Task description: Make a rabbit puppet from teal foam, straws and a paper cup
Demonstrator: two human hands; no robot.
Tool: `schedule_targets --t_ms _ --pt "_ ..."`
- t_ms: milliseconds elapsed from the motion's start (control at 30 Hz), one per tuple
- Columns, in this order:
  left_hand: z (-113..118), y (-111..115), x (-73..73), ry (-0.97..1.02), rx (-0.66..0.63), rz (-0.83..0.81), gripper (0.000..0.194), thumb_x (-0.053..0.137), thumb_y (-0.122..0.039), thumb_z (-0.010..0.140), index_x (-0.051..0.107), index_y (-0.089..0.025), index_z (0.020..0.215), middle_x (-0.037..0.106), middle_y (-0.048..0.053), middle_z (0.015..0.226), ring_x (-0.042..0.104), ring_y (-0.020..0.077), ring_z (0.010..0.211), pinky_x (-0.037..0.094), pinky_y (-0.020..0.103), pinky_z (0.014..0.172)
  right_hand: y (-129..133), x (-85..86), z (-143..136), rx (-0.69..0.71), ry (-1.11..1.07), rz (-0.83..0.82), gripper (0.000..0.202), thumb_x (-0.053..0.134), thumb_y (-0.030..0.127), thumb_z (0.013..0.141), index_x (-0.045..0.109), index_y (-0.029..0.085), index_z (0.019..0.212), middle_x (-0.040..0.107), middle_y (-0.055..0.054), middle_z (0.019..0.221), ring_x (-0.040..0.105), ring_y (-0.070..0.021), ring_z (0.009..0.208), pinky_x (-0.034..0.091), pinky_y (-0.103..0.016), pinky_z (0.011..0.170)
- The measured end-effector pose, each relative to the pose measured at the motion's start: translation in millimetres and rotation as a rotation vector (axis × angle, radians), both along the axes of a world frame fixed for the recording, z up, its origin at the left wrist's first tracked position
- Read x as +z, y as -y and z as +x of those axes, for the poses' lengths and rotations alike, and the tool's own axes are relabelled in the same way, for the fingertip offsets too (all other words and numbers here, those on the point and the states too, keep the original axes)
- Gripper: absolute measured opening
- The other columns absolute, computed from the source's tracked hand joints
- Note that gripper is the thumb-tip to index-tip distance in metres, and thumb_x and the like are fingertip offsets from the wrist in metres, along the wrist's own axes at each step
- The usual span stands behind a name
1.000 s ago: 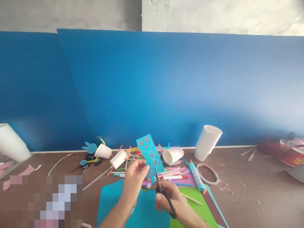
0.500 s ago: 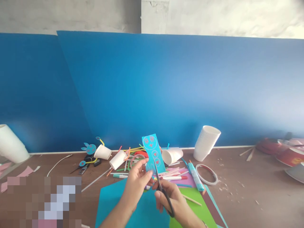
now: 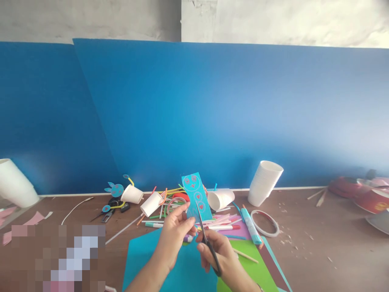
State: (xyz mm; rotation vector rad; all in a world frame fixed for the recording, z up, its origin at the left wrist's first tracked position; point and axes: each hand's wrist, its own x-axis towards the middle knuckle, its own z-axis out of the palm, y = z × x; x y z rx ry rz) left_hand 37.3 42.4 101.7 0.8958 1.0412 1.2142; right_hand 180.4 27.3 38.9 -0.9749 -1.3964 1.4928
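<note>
From the head camera: a rectangle of bright blue paper (image 3: 196, 190) bears a round face with red eyes and mouth at its top, and two smaller circles below, each with a red heart. It tilts up just beyond the hands. The left hand (image 3: 175, 234) pinches its lower left part; the right hand (image 3: 217, 250) grips black-handled scissors (image 3: 205, 239), blades against its lower part.

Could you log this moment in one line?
left hand: holds drawn-on blue paper | right hand: holds scissors at paper | below: blue sheet
</note>
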Motion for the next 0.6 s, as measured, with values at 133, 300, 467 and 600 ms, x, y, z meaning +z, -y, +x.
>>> schedule_targets --t_ms 133,300,467,600 --pt "-0.5 -1.1 0.2 -0.032 -0.024 0.014 0.068 0.071 -0.031 0.065 0.053 -0.012 0.127 0.059 -0.002 0.057 0.056 0.0131 0.055 0.044 0.025 0.057 -0.2 2.9 -0.1 -0.014 0.001 0.016 0.046 0.067 0.056 0.072 0.057 0.014 0.089 0.056 0.003 0.052 0.051 -0.0091 0.042 0.038 -0.019 0.04" --pt "-1.3 -2.6 -0.7 -0.04 -0.051 0.02 0.065 0.07 -0.029 0.066 0.055 -0.011 0.126 0.059 -0.002 0.058 0.056 0.0128 0.055 0.044 0.025 0.057 -0.1 4.4 1.3 -0.014 0.039 -0.009 0.044 0.065 0.056 0.074 0.056 0.014 0.086 0.054 0.004 0.046 0.047 -0.0077 0.038 0.035 -0.018 0.038" --pt "-1.4 -4.8 -4.2 -0.067 -0.034 0.055 0.057 0.072 -0.029 0.063 0.063 -0.012 0.116 0.061 0.0 0.061 0.055 0.0123 0.052 0.042 0.024 0.053 -1.5 5.2 2.6 -0.005 0.038 -0.007 0.046 0.066 0.057 0.072 0.055 0.015 0.086 0.056 0.004 0.048 0.049 -0.0083 0.038 0.036 -0.018 0.038" --pt "-1.2 -5.5 -6.1 -0.076 -0.042 0.066 0.056 0.072 -0.029 0.063 0.064 -0.012 0.116 0.061 0.0 0.06 0.054 0.0122 0.052 0.043 0.025 0.054 -2.1 3.8 2.1 -0.004 0.038 -0.009 0.044 0.065 0.057 0.073 0.055 0.015 0.083 0.055 0.004 0.046 0.048 -0.0083 0.036 0.035 -0.018 0.038"
